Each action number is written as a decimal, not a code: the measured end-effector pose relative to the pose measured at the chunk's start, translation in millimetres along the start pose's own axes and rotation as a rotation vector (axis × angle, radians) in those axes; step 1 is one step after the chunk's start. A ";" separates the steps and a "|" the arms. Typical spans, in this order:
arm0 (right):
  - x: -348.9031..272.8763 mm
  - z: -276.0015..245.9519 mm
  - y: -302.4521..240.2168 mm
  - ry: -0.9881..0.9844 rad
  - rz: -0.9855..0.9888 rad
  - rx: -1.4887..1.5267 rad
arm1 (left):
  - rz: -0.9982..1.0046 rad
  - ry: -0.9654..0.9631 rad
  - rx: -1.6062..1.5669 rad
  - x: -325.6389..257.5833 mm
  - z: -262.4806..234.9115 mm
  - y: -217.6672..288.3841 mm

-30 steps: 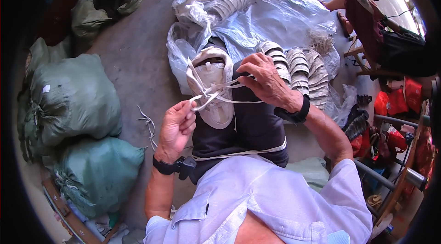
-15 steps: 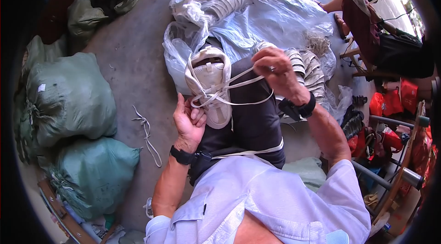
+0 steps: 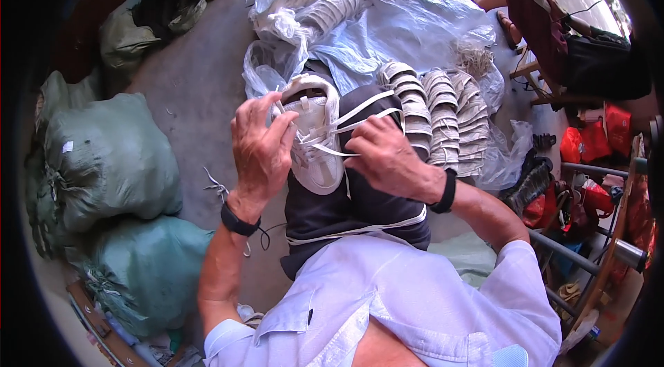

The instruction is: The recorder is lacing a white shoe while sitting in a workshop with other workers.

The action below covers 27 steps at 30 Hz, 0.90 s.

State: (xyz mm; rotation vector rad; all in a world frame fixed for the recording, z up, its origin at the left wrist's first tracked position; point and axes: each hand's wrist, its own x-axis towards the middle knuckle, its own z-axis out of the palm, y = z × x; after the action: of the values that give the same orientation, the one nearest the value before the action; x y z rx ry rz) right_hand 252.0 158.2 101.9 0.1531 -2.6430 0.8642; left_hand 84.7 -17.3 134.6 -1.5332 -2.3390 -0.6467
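Note:
A cream-white sneaker (image 3: 322,175) rests on my dark-trousered lap, its toe toward me and its opening facing away. White shoelace (image 3: 361,115) crosses the tongue and loops out over my right thigh. At the shoe's left side, my left hand (image 3: 261,146) is closed with thumb and fingers pinching a bit of lace near the collar. My right hand (image 3: 391,157) is closed too, gripping lace just right of the eyelets. Its fingertips partly hide the strand. Another white cord lies across my lap below the shoe.
Stacked pale shoe parts (image 3: 443,118) lie beyond my right hand, beside clear plastic bags (image 3: 422,7). Green sacks (image 3: 114,156) stand at left, with a loose lace (image 3: 216,182) on the floor nearby. Right are a metal-railed rack (image 3: 567,253), red bags (image 3: 593,142) and a seated person.
My left hand has risen from beside the toe to the shoe's collar. My right hand has come down and left, closer to the shoe, and the lace strands have slackened into a loop.

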 end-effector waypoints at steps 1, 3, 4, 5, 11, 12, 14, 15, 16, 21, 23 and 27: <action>0.6 11.3 -5.4 -0.033 -0.022 -0.062 | 0.006 -0.001 0.006 7.6 -2.5 -3.2; 2.9 29.2 -2.1 -0.106 -0.036 -0.153 | 0.011 -0.253 -0.084 19.5 -7.0 -9.2; 2.2 28.8 0.0 -0.101 -0.033 -0.151 | 0.063 -0.279 -0.008 24.9 -12.6 -11.2; 1.3 25.8 3.2 -0.084 0.003 -0.068 | 0.068 -0.282 -0.006 26.5 -11.6 -12.4; 1.0 1.6 26.7 0.038 0.258 0.209 | -0.126 -0.496 0.126 28.9 -7.8 -10.1; 1.5 2.1 23.8 0.047 0.241 0.207 | -0.121 -0.545 0.163 30.3 -7.8 -11.0; 1.2 1.5 23.2 0.054 0.225 0.214 | -0.113 -0.597 0.201 34.2 -7.3 -11.1; 0.4 0.3 24.0 0.055 0.229 0.215 | -0.107 -0.626 0.200 36.5 -6.3 -10.9; -0.4 -1.4 24.7 0.034 0.242 0.202 | -0.101 -0.655 0.198 38.5 -5.4 -10.8; -6.3 -1.1 26.5 0.059 0.212 0.234 | -0.152 -0.639 -0.027 39.2 -9.1 -22.5; -7.8 -1.8 27.4 0.062 0.184 0.233 | -0.118 -0.543 -0.142 31.9 -9.3 -21.3; -11.0 -2.0 30.0 0.063 0.205 0.254 | -0.100 -0.278 -0.258 19.5 -18.9 -9.4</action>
State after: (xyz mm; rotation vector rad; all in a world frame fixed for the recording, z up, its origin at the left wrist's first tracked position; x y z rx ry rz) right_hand 256.6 183.5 82.9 -0.0834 -2.5128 1.2496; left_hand 67.9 -14.5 157.7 -1.7202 -2.6370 -0.8357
